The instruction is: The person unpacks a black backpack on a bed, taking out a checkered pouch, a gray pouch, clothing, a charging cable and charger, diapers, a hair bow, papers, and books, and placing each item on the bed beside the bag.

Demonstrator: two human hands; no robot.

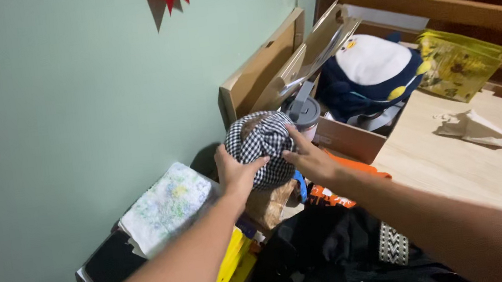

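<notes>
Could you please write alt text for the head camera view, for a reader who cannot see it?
Both hands, left hand and right hand, grip a black-and-white checked cloth bundle beside a pale green wall. Behind it an open cardboard box holds a penguin plush toy; a folded floral cloth lies left.

wooden bed base [456, 168], crumpled cloth [471, 128], yellow bag [458, 65]

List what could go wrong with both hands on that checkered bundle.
1. The checkered cloth bundle sits atop a crowded pile; pushed by the left hand or right hand, it might topple.
2. The grey-lidded tumbler stands right behind it and could be knocked.
3. The folded floral cloth beside it may slide off.
</notes>
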